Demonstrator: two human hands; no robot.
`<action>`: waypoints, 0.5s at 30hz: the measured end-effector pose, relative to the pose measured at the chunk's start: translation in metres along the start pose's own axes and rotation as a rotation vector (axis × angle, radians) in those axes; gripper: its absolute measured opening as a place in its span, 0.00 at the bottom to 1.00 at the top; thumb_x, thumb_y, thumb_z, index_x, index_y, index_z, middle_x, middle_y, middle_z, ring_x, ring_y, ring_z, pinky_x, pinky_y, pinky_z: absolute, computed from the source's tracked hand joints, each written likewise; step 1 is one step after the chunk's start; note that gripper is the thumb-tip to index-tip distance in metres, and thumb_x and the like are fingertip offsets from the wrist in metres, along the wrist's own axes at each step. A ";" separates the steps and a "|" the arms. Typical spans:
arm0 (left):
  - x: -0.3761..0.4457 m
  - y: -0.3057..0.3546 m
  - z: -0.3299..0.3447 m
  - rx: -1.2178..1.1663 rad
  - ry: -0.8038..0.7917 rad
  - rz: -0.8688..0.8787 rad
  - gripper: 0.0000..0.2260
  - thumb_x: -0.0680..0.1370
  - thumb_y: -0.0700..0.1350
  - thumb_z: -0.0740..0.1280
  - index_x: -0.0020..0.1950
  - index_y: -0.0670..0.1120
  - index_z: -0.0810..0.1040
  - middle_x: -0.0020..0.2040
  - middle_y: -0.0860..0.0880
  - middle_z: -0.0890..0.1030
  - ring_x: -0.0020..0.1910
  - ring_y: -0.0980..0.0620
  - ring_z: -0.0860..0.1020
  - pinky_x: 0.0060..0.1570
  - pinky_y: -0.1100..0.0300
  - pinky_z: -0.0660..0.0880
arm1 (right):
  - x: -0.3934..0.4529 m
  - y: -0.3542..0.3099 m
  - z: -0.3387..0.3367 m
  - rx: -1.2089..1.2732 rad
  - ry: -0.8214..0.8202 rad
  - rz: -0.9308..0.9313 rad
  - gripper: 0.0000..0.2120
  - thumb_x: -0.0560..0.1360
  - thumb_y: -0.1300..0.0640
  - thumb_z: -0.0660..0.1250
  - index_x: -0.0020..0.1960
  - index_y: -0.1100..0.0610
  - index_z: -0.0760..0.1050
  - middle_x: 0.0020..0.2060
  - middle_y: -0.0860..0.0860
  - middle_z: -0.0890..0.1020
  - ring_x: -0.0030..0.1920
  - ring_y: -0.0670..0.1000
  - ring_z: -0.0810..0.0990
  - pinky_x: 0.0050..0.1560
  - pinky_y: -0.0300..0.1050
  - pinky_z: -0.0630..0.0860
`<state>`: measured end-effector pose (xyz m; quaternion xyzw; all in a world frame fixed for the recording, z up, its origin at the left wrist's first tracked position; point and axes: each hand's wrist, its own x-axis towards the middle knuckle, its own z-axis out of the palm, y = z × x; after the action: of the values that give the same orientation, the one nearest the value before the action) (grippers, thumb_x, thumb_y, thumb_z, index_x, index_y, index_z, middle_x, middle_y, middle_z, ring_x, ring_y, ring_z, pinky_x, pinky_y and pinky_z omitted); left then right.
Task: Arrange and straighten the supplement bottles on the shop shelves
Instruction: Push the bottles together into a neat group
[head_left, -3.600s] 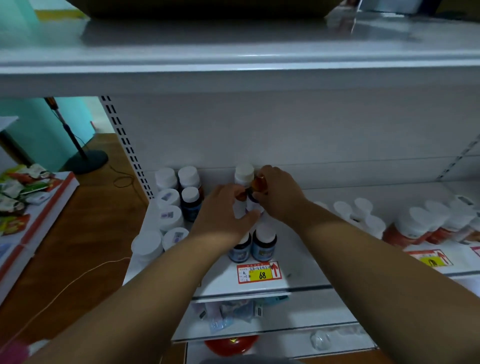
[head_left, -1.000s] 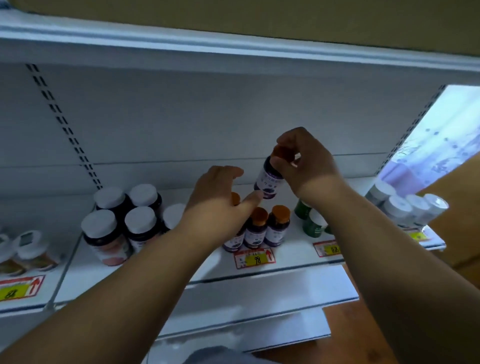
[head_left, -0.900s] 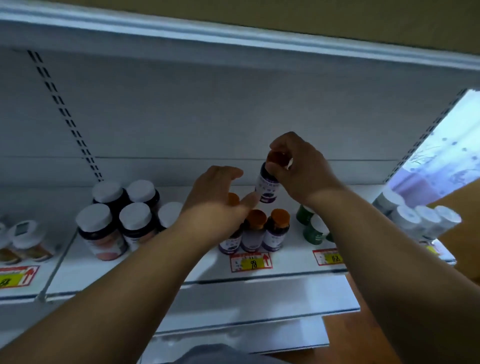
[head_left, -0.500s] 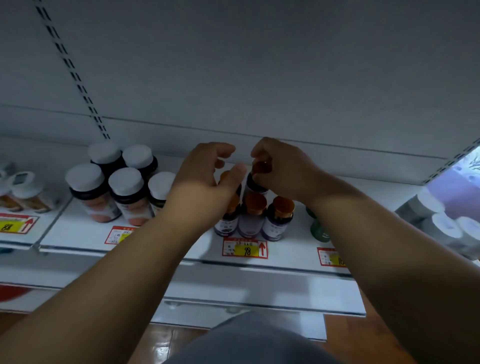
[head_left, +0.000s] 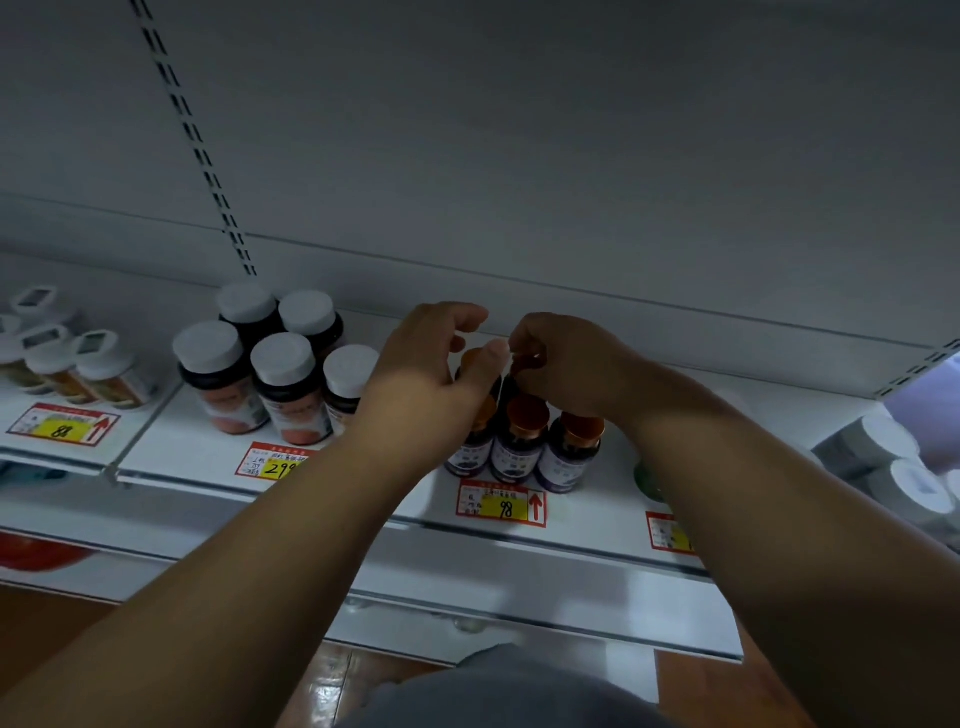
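Both hands are working over the small orange-capped bottles (head_left: 521, 436) at the shelf's (head_left: 363, 499) front edge, just behind the "98" price tag (head_left: 502, 503). R hand (head_left: 566, 364) is curling fingers round the orange cap of a back-row bottle (head_left: 522, 361), pinching it from above; the bottle's body is mostly hidden behind the front row. L hand (head_left: 431, 384) is hovering just beside it w/ fingers loosely curved, thumb tip reaching toward the R fingers; whether it's touching the orange cap beneath it can't be told. Three front-row bottles are standing upright, side by side, touching: dark bodies, pale labels, round glossy copper-orange caps. Further toward the shelf's left end, larger dark bottles (head_left: 283, 389) w/ matte white ribbed caps are standing in a tight cluster behind a "299" tag (head_left: 272, 462). Shelf is smooth white metal; a slotted upright is running up the back panel. White-capped bottles at the right end are looking blurred.
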<state>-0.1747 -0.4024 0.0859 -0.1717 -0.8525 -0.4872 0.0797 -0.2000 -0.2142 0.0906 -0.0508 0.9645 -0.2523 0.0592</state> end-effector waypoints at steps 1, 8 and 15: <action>-0.001 0.001 -0.001 0.003 0.002 -0.002 0.16 0.78 0.53 0.65 0.64 0.52 0.73 0.55 0.59 0.72 0.51 0.68 0.71 0.46 0.73 0.65 | -0.001 -0.001 0.000 -0.020 0.006 -0.014 0.10 0.73 0.54 0.66 0.53 0.47 0.72 0.46 0.43 0.77 0.47 0.47 0.76 0.38 0.38 0.67; -0.012 -0.003 -0.030 0.082 0.111 -0.001 0.16 0.77 0.46 0.67 0.64 0.51 0.74 0.55 0.56 0.74 0.49 0.65 0.70 0.46 0.75 0.65 | -0.014 -0.036 0.010 -0.121 0.239 -0.163 0.14 0.77 0.49 0.63 0.61 0.50 0.73 0.55 0.47 0.76 0.56 0.49 0.71 0.48 0.42 0.64; -0.040 -0.035 -0.114 0.107 0.199 -0.023 0.16 0.76 0.45 0.65 0.64 0.51 0.74 0.55 0.56 0.75 0.53 0.63 0.73 0.50 0.70 0.69 | -0.012 -0.142 0.029 -0.094 0.322 -0.317 0.15 0.74 0.52 0.65 0.59 0.54 0.75 0.55 0.51 0.77 0.57 0.53 0.72 0.51 0.45 0.69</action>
<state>-0.1545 -0.5250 0.1038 -0.1083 -0.8671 -0.4565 0.1675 -0.1742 -0.3501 0.1362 -0.1636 0.9522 -0.2179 -0.1382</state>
